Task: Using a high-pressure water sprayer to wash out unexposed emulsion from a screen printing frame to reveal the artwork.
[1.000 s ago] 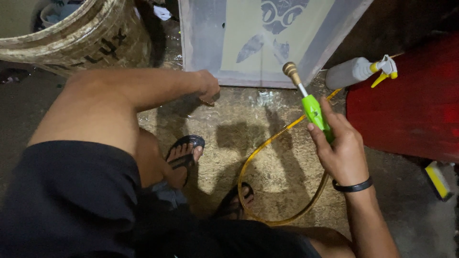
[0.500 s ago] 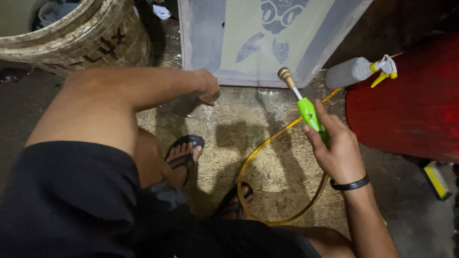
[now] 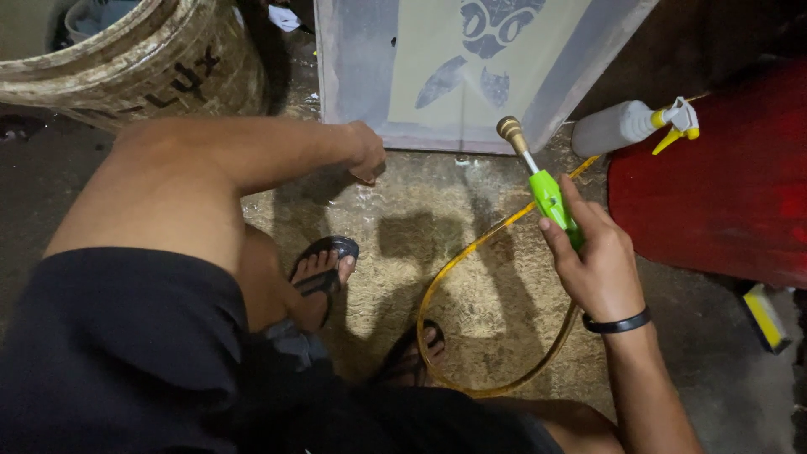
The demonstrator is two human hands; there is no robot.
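The green spray nozzle (image 3: 551,202) sits at about 2 o'clock from the frame centre, its brass tip (image 3: 509,129) pointing up-left to the framed screen (image 3: 395,76). The right hand (image 3: 598,261) grasps its handle, wrist bent upward, a black band (image 3: 618,323) on it. A yellow hose (image 3: 458,269) loops down from it. The left hand (image 3: 366,151), at 11 o'clock, is loosely clenched at the screen's lower edge, arm stretched over the knee.

Both my arms reach forward, one hand to each side of the frame.
My left hand (image 3: 366,151) curls loosely at upper centre, forearm stretched across; my right hand (image 3: 598,262) grips closed at centre right, wrist banded.
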